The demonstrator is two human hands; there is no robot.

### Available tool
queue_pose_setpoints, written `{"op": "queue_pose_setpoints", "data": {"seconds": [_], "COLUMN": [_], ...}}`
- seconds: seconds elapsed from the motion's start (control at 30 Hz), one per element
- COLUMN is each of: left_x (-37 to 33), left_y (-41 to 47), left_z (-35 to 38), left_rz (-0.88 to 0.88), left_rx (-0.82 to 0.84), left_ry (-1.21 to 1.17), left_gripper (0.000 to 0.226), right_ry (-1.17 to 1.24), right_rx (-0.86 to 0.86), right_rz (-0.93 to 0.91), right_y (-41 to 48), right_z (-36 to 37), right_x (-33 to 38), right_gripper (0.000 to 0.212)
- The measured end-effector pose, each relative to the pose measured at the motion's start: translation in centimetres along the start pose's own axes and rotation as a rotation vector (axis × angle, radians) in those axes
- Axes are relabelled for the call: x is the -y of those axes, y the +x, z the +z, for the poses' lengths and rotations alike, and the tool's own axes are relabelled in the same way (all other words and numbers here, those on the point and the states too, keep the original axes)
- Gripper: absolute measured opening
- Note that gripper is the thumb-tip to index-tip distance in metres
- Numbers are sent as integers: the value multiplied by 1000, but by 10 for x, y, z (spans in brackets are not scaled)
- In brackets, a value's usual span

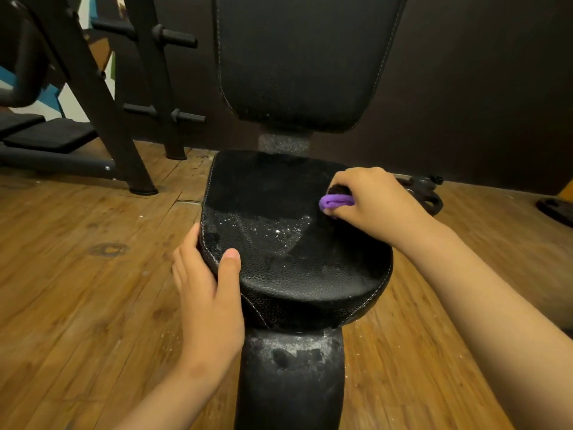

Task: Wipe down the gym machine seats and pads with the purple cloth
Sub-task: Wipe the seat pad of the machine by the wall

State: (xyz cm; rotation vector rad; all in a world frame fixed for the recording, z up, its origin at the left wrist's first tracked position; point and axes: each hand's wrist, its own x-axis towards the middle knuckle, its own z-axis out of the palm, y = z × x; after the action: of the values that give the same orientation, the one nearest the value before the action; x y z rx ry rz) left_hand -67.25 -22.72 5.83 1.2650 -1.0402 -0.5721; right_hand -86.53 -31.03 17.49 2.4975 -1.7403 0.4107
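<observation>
A black padded seat (288,243) with white stitching fills the middle of the view, with a dusty, speckled patch across its centre. Behind it rises the black back pad (304,57). My right hand (372,200) grips a bunched purple cloth (336,202) and holds it against the seat's right side. My left hand (210,290) grips the seat's front left edge, thumb on top and fingers round the side. The dusty black post (291,373) under the seat runs down toward me.
A wooden plank floor (86,290) surrounds the seat. Another black machine frame (102,97) with pegs and a footplate stands at the back left. Weight plates (428,193) lie on the floor at the right by the dark wall.
</observation>
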Motion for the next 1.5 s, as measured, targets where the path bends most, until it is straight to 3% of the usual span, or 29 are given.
{"op": "queue_pose_setpoints", "data": {"seconds": [0.1, 0.2, 0.27, 0.37, 0.47, 0.57, 0.67, 0.73, 0.8, 0.87, 0.9, 0.97, 1.07, 1.13, 1.23, 1.3, 1.4, 1.5], "left_x": [1, 1, 0, 0, 0, 0, -2, -2, -1, 0, -1, 0, 0, 0, 1, 0, -1, 0], "left_y": [2, 2, 1, 0, 0, -1, -1, 0, -1, -1, -1, -2, -2, -2, -2, -2, -1, 1], "left_z": [2, 2, 1, 0, 0, 0, -1, -2, -3, -4, -4, -5, -6, -8, -8, -8, -9, -11], "left_rz": [-6, 3, 4, 4, 0, -7, -10, -8, -1, 0, -5, -18, -26, -21, -13, -16, -17, -13], "left_rx": [-13, -18, -9, 1, 3, 3, 16, 30, 36, 42, 49, 63, 74, 79, 85, 86, 83, 92], "left_ry": [-6, -12, -14, -6, -4, -6, 2, 20, 35, 38, 36, 25, 14, 15, 23, 27, 24, 28], "left_gripper": [80, 80, 81, 84, 84, 83, 76, 71, 74, 81, 83, 84, 84, 84, 81, 77, 77, 80], "right_ry": [326, 497, 437, 155, -114, 273, 450, 424, 180, -55, -12, 291, 485, 460, 159, 212, 460, 574], "right_rx": [83, 174, 106, -8, 4, 131, 236, 130, -12, -54, -23, 100, 232, 118, -41, 14, 237, 315], "right_rz": [-255, -274, -164, 1, -198, -367, -351, -233, -112, -158, -240, -382, -374, -244, -120, -230, -406, -351], "right_y": [-18, -18, -7, 8, 5, -10, -7, 4, 15, 16, 14, 4, 6, 18, 33, 32, 23, 30], "right_z": [-1, -3, 0, 3, 3, -2, 0, 6, 11, 15, 15, 10, 9, 14, 23, 23, 14, 13], "right_x": [40, 43, 24, 13, 38, 71, 69, 53, 45, 55, 64, 88, 93, 83, 79, 92, 111, 104], "right_gripper": [12, 13, 15, 18, 19, 15, 15, 14, 13, 16, 17, 17, 15, 14, 15, 14, 16, 16]}}
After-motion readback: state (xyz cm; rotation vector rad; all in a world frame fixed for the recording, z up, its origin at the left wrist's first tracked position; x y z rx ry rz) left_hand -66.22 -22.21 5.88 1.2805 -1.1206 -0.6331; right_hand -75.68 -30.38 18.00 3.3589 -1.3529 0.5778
